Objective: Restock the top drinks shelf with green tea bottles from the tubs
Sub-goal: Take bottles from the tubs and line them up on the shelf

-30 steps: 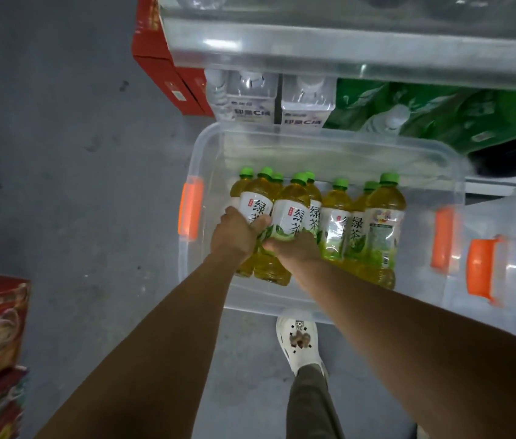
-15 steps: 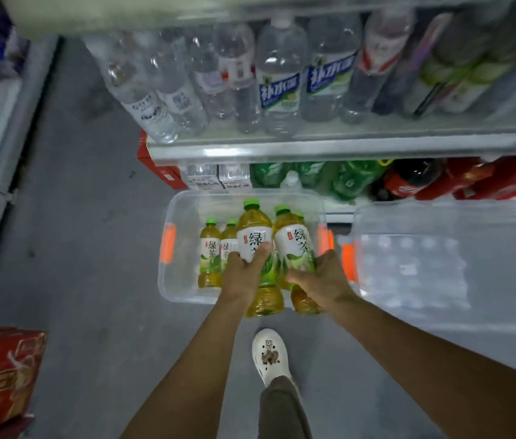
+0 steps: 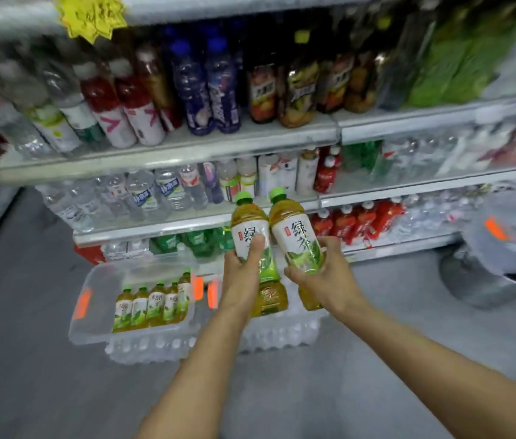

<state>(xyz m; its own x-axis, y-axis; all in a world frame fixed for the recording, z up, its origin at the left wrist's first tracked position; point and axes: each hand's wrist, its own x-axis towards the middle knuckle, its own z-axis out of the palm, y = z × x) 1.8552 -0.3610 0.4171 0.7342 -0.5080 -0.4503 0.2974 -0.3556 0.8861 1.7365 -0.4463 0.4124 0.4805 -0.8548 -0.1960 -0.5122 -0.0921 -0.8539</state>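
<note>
**Bottles in both your hands, in front of the shelves**

Your left hand holds one green tea bottle around its label, thumb lying flat up the front and the other fingers wrapped behind it. Your right hand grips a second green tea bottle from the side and below, fingers curled around the lower label. The two bottles are upright, a little tilted, and they touch near the shoulders, green caps up.

Below and to the left of your hands, a clear tub with orange handles stands on the grey floor; five more green tea bottles stand in a row inside it. A shrink-wrapped pack of clear bottles lies just beside the tub, partly under your arms.

Behind the bottles you hold, the shelves are full: water, red drinks, dark blue bottles, juice. A yellow star tag hangs at the upper shelf edge. At the right, a second clear tub is blurred.
</note>
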